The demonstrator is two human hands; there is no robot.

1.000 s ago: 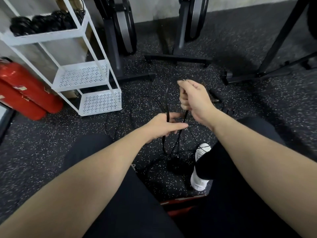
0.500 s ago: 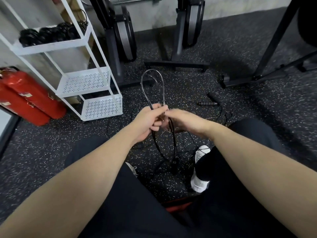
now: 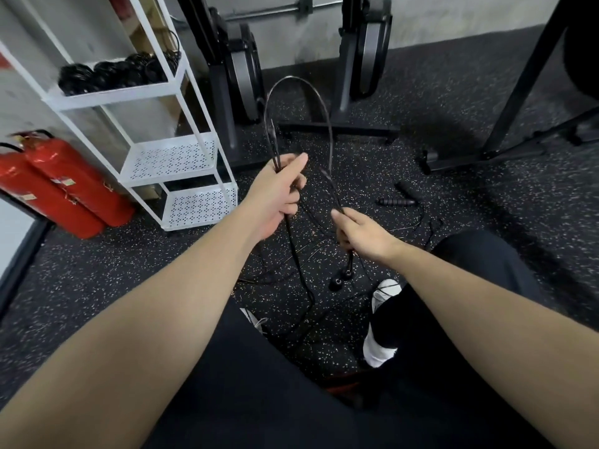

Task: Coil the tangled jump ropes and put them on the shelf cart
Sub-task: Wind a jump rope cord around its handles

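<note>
Speckled gym floor (image 3: 421, 102) lies beneath both hands; left hand (image 3: 275, 196) grips the jump rope (image 3: 301, 82) loop arching above; right hand (image 3: 363, 231) pinches its other strand; shelf cart (image 3: 181, 163) stands left.

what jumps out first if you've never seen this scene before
The eye goes to the black jump rope arching up in a tall loop at centre, its strands gripped by the left hand and pinched lower down by the right hand. On the left stand two bright red fire extinguishers beside a white shelf cart, whose top tier already holds coiled ropes. More rope lies tangled on the speckled floor below the hands.
</note>
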